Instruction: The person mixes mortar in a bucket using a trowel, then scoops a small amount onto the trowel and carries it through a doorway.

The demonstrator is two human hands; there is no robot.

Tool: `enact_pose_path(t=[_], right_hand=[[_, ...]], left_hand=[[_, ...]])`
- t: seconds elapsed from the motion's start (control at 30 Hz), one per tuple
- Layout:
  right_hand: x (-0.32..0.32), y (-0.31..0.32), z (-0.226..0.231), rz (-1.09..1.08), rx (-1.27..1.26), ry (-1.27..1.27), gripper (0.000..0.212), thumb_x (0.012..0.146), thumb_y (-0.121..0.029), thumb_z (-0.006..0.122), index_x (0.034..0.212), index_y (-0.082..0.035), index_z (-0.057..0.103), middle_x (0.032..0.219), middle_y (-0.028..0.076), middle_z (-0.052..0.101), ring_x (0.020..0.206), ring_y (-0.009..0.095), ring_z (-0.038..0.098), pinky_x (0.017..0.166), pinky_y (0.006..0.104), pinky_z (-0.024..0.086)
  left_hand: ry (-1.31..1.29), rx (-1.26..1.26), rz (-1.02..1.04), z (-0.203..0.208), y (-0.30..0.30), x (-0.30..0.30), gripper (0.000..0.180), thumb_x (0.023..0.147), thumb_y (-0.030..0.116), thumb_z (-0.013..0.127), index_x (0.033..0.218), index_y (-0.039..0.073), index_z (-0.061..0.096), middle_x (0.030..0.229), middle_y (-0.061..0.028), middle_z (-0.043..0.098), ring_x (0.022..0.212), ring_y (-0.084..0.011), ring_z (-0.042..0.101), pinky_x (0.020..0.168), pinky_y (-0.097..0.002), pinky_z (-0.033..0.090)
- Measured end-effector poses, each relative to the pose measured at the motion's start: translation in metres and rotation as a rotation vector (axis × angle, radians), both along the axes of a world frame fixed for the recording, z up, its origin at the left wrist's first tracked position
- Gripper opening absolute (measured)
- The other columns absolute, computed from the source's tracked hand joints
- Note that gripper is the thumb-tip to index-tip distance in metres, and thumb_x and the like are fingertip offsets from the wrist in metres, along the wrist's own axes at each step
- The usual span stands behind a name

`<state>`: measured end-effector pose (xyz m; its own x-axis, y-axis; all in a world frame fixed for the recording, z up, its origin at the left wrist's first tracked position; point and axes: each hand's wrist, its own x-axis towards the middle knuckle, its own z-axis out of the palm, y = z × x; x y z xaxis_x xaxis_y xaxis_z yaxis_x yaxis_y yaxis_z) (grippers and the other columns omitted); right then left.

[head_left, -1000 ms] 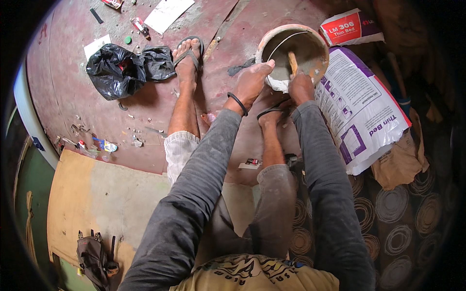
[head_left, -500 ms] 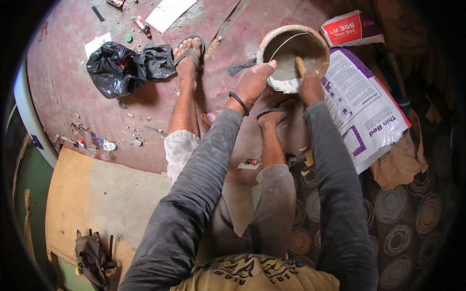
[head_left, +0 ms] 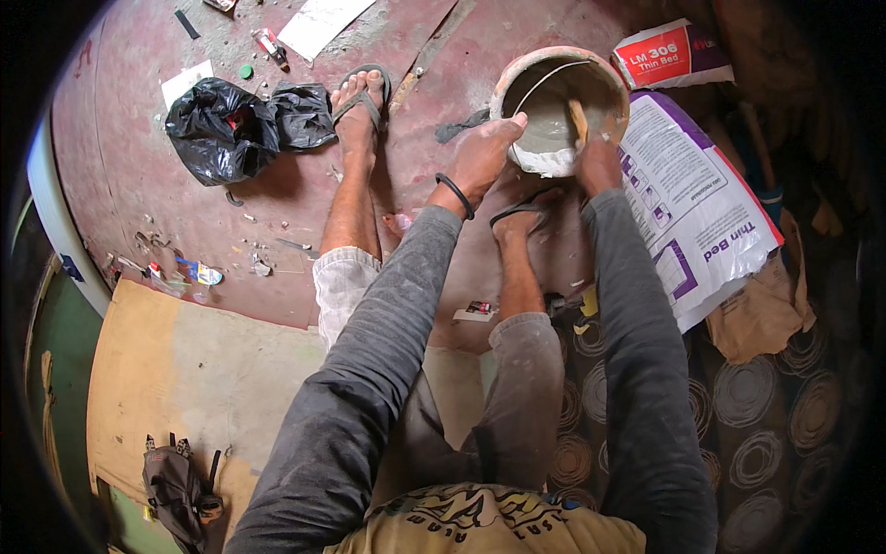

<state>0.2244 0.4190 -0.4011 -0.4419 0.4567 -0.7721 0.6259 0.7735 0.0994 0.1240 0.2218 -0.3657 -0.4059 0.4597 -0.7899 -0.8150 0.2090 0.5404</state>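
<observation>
Dusty, scuffed reddish floor meets a dark, ring-patterned mat along its near right edge. Toward the floor's far right corner, just beyond the sandalled right foot, stands a round, mortar-crusted bucket holding grey paste, well placed for both arms to reach. The left hand clasps its near-left rim, thumb uppermost and fingertips hidden, presumably to steady it. The right hand's fingers wrap a pale wooden handle, likely for leverage; its working end is hidden. Just right lies a white-and-purple sack, perhaps kept close for convenience.
</observation>
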Motion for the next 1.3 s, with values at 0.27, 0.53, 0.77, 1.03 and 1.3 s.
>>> enact_pose_path(t=[0.27, 0.53, 0.77, 1.03, 1.3], right_hand=[[-0.020, -0.021, -0.004, -0.112, -0.239, -0.002, 0.030, 0.085, -0.023, 0.054, 0.105, 0.000, 0.061, 0.101, 0.023, 0.063, 0.099, 0.036, 0.060, 0.085, 0.0441, 0.046], [0.010, 0.010, 0.004, -0.246, 0.044, 0.035, 0.031, 0.089, -0.018, 0.046, 0.116, -0.006, 0.055, 0.113, 0.019, 0.057, 0.102, 0.041, 0.057, 0.087, 0.0471, 0.046], [-0.020, -0.027, 0.011, -0.225, -0.276, -0.035, 0.028, 0.086, -0.015, 0.049, 0.106, 0.001, 0.059, 0.100, 0.021, 0.063, 0.098, 0.034, 0.060, 0.082, 0.0440, 0.047], [0.011, -0.016, 0.008, -0.281, 0.057, 0.123, 0.029, 0.086, -0.013, 0.049, 0.112, -0.002, 0.056, 0.098, 0.024, 0.061, 0.096, 0.038, 0.059, 0.081, 0.0442, 0.048], [-0.016, -0.014, 0.001, -0.303, -0.221, 0.222, 0.029, 0.086, -0.019, 0.055, 0.111, -0.005, 0.057, 0.092, 0.024, 0.062, 0.089, 0.038, 0.061, 0.078, 0.0463, 0.046]], left_hand=[[0.012, 0.029, -0.026, 0.002, 0.004, 0.002, 0.048, 0.092, 0.044, 0.046, 0.116, 0.006, 0.061, 0.111, -0.0056, 0.060, 0.099, -0.0164, 0.054, 0.085, -0.0284, 0.038], [-0.182, 0.046, -0.059, 0.001, 0.000, -0.002, 0.055, 0.091, 0.044, 0.048, 0.126, 0.002, 0.051, 0.126, -0.0110, 0.055, 0.114, -0.0227, 0.051, 0.098, -0.0377, 0.032], [-0.160, 0.019, -0.070, 0.007, 0.004, -0.005, 0.055, 0.091, 0.043, 0.047, 0.127, 0.002, 0.050, 0.125, -0.0108, 0.055, 0.112, -0.0232, 0.052, 0.097, -0.0385, 0.032], [-0.170, 0.017, -0.082, 0.004, -0.001, -0.007, 0.054, 0.091, 0.043, 0.047, 0.123, 0.001, 0.053, 0.123, -0.0106, 0.056, 0.110, -0.0224, 0.053, 0.096, -0.0377, 0.033], [-0.163, 0.009, -0.061, 0.004, -0.001, -0.004, 0.053, 0.091, 0.043, 0.048, 0.122, 0.001, 0.055, 0.121, -0.0097, 0.058, 0.108, -0.0218, 0.054, 0.096, -0.0372, 0.034]])
